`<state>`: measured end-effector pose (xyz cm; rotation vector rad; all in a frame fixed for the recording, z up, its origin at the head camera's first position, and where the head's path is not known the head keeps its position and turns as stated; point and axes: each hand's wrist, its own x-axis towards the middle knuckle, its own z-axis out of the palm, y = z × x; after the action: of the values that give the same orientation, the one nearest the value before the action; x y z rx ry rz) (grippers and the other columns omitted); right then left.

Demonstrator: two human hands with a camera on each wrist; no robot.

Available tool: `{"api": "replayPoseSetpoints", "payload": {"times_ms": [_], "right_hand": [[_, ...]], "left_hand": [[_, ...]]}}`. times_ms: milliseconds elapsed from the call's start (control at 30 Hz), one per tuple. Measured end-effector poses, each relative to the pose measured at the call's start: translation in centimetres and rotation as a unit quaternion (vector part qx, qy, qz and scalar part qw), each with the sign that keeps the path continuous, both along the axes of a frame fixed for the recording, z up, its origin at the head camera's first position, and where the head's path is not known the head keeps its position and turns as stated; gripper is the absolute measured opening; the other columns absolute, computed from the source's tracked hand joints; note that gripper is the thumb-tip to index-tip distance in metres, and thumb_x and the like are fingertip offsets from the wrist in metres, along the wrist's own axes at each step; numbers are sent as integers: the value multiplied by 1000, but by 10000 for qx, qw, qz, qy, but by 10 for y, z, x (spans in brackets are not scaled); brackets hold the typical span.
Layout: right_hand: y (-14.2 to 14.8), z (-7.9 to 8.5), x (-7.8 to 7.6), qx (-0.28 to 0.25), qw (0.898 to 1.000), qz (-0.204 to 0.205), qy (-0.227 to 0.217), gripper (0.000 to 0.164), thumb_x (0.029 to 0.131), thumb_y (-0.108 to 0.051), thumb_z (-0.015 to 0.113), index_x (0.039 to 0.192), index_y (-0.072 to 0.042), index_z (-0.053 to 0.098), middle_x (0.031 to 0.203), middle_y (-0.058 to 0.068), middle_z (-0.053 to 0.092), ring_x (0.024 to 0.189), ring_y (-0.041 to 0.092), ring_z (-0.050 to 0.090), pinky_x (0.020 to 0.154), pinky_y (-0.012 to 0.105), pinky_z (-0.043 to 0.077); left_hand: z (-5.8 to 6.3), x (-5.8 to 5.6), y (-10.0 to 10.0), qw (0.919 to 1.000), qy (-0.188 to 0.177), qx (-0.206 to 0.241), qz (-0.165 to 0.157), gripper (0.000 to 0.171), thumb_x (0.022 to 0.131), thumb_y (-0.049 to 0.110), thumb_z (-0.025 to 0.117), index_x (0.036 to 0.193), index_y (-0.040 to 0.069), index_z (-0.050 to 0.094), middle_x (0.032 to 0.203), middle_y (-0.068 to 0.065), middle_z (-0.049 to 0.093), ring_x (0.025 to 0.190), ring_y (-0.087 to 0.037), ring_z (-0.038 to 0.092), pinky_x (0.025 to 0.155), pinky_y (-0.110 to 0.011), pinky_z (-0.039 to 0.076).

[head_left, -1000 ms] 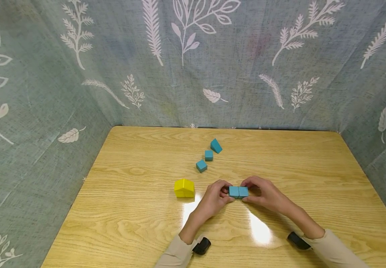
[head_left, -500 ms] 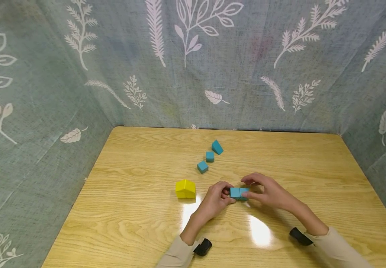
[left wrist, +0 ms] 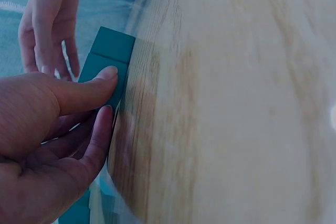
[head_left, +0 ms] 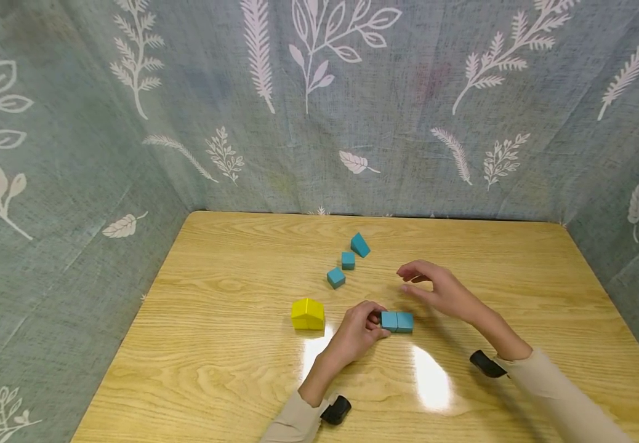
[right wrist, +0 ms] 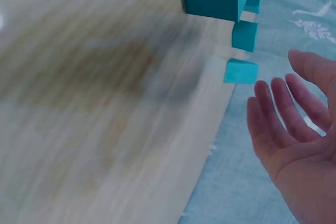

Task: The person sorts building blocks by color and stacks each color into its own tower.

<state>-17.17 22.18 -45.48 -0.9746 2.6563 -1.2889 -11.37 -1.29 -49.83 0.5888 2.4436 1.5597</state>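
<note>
Two blue blocks [head_left: 397, 322] sit side by side, touching, on the wood-grain table [head_left: 214, 369], the left one pinched in the fingers of the left hand [head_left: 355, 332]; the right hand [head_left: 441, 291] is raised nearby, its fingers loosely parted. Two blue cubes [head_left: 348, 261] and one blue wedge [head_left: 360, 245] lie farther off, one yellow house-shaped stack [head_left: 308, 314] stands left of the left hand, and leaf-patterned cloth [head_left: 297, 160] hangs around

Closed in at the back by grey-blue cloth [head_left: 292, 138], patterned with white leaf prints [head_left: 353, 162], some outlined, some filled; wrinkled, faintly tinged reddish in one spot. Draped likewise to left and right. Filled below by a bench [head_left: 214, 369] of yellow-brown wood grain, marked with two glaring white reflections [head_left: 431, 378].
</note>
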Motion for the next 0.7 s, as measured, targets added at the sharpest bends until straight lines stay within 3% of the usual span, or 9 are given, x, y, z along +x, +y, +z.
{"api": "replayPoseSetpoints", "payload": {"times_ms": [333,700], "right_hand": [[-15,4,-24,80,10000,6,-39,26,100,-4,68,125,2,64,118,22,67,107,36,67,93,52,55],[-38,6,-49,331,9993,165,-73,31,98,-2,69,127,8,62,121,25,66,109,37,65,94,53,55]], "left_hand": [[-1,1,1,10000,-90,9,-6,30,88,0,80,115,-1,67,97,-8,63,79,-7,57,74,-19,52],[0,-1,0,10000,-47,-54,-28,29,89,1,80,115,-1,67,98,-8,64,80,-8,57,75,-19,53]]}}
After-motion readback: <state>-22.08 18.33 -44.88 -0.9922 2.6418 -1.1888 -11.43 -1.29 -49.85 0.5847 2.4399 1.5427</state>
